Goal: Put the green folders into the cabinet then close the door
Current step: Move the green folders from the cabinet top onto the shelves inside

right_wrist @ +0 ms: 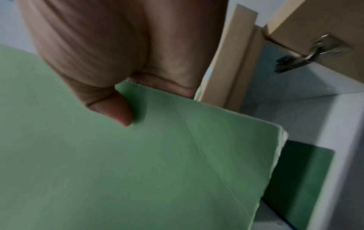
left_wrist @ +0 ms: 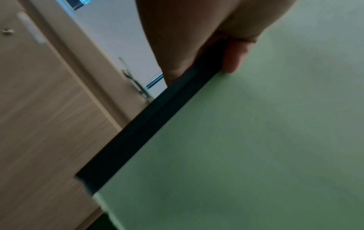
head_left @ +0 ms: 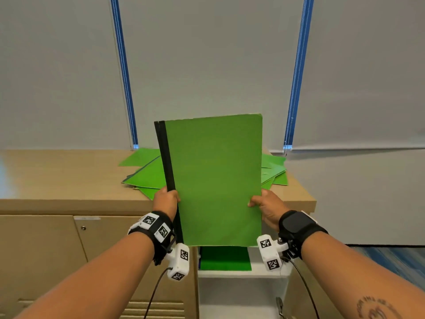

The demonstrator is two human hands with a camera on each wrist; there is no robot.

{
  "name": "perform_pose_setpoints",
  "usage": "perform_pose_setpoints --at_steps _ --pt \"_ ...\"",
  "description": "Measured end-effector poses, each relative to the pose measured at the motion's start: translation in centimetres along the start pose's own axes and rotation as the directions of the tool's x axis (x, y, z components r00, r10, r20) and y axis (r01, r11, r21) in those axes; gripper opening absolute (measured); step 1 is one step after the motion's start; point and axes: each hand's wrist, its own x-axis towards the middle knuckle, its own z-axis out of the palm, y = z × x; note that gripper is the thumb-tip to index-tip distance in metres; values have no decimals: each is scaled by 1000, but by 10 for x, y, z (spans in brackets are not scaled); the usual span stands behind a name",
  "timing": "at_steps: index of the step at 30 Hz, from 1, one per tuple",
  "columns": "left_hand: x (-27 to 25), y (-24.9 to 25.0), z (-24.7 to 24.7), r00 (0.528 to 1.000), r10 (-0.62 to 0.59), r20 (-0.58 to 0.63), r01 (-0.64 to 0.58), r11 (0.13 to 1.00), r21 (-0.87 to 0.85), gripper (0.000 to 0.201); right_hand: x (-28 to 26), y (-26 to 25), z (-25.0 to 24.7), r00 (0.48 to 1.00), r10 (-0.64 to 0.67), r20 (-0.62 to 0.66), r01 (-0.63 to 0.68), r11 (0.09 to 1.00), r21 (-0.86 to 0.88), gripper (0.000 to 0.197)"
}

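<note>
Both hands, left point(head_left: 166, 199) and right point(head_left: 266, 204), pinched a green folder point(head_left: 216, 176) upright at frame centre, long axis vertical, directly above the open cabinet shelf point(head_left: 241, 273)

Green folder point(head_left: 216, 178) w/ black spine upright; 1 more inside open cabinet point(head_left: 243, 293).

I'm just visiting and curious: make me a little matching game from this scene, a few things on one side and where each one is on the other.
Things:
1. held folder
2. folder pile
3. shelved folder
4. left hand

Places:
A. lying on the white shelf inside the open cabinet
B. gripping the black spine
C. scattered on the wooden cabinet top
D. upright in the air, between both hands

Pairs: 1-D, 2-C, 3-A, 4-B. The right hand pinches the held folder's opposite edge.
</note>
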Motion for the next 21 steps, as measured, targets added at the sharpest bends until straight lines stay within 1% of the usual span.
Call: perform_pose_setpoints --at_steps 1,2,3,5,6,9,11,14,16,18,20,21 --pt "-3 -12 -1 1000 -20 1 20 1000 15 7 -4 11 1 1000 26 16 -26 1000 -9 16" --pt "-7 -25 -2 999 -50 5 50 998 32 17 -7 26 2 998 63 32 -62 998 -7 18" --pt "-8 -41 -2 997 -75 0 75 996 42 21 -8 40 2 995 92 40 -92 996 -8 19" --pt "-14 -69 -2 989 -147 17 146 988 55 12 -8 72 3 988 144 51 -145 989 10 29" --pt "-17 -82 -2 983 -183 27 181 981 71 11 -10 85 4 983 171 60 -173 985 23 33" --pt "-29 -112 1 968 -248 34 244 966 86 26 -16 120 5 965 257 50 -259 964 55 26" --pt "-37 -133 3 960 -279 40 271 954 129 25 -23 144 3 944 322 68 -326 943 61 25" --pt "-49 -170 6 940 -339 43 322 921 221 25 -26 192 -3 879 461 122 -462 887 -19 25" --pt "-58 -193 9 923 -380 60 349 893 284 26 -26 225 -10 839 529 125 -523 848 -79 32" --pt "-67 -219 15 901 -425 85 368 854 367 27 -24 262 -15 775 617 133 -605 787 -124 40" --pt "-71 -247 25 876 -464 133 364 816 448 27 -23 297 -20 738 668 97 -643 740 -198 42" --pt "-73 -256 31 859 -487 154 366 797 480 23 -24 306 -22 725 684 85 -656 722 -220 44"
